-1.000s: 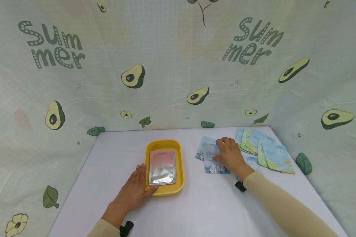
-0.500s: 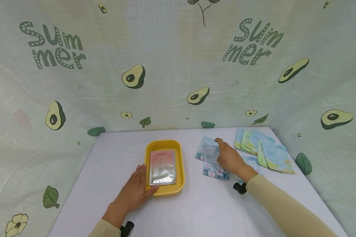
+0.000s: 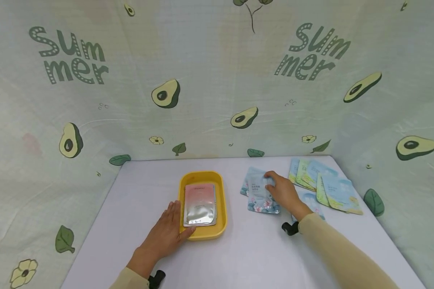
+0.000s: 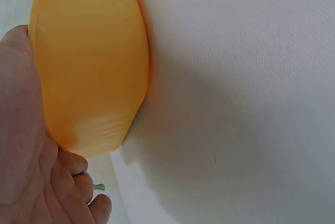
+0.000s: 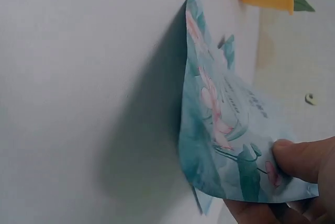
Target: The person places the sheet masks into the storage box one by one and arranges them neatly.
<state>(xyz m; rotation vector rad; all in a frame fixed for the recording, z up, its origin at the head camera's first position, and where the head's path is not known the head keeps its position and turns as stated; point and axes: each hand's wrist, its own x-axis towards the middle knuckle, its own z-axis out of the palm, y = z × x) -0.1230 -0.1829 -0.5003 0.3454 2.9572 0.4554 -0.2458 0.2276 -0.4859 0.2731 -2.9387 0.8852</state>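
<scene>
My left hand (image 3: pixel 162 235) rests against the left side of the yellow tray (image 3: pixel 222 208), fingers straight and thumb at its near rim. Inside the tray lies a pink and silver face mask packet (image 3: pixel 200 204), with another edge showing beneath it. To the right, my right hand (image 3: pixel 286 194) pinches a blue floral face mask packet (image 3: pixel 257 190) by its right edge. The right wrist view shows the thumb on that packet's (image 5: pixel 225 124) printed face, its lower edge lifted and bent above the table. A similar packet (image 3: pixel 244 188) lies partly hidden behind it.
Several blue and green packets (image 3: pixel 341 192) lie overlapping at the back right. Another blue packet (image 3: pixel 309 200) is partly covered by my right forearm. A patterned cloth (image 3: pixel 206 72) hangs behind the white table (image 3: pixel 231 261).
The blue floral packet, tilted half a second ago, now shows its face more fully in my right hand's pinch. My left hand stays at the tray. The view has shifted slightly.
</scene>
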